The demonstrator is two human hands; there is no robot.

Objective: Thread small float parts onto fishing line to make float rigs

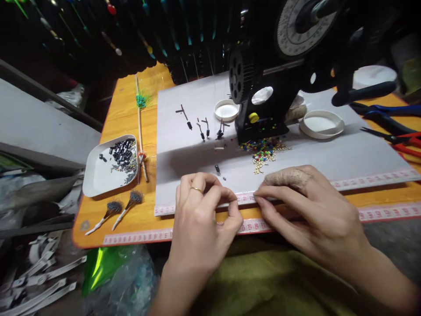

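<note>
My left hand [205,210], with a ring on one finger, pinches thumb and forefinger together over the front edge of the white board [190,162]. Facing it, my right hand [305,206] pinches too, a tan wrap [287,179] around its forefinger. Whatever lies between the fingertips is too small or thin to make out. The pinches are a short gap apart, above a pink-and-white measuring tape [245,199]. Just beyond my left hand lies a small black cylinder [217,168]. Behind the hands is a heap of tiny gold pieces with coloured heads [265,153].
A black machine with a dial [304,26] stands at the back. Two shallow white rings [321,125] flank its base. Several small black parts with stems [207,131] lie on the board. A white tray [95,175] of black tubes sits left; pliers [388,114] lie right.
</note>
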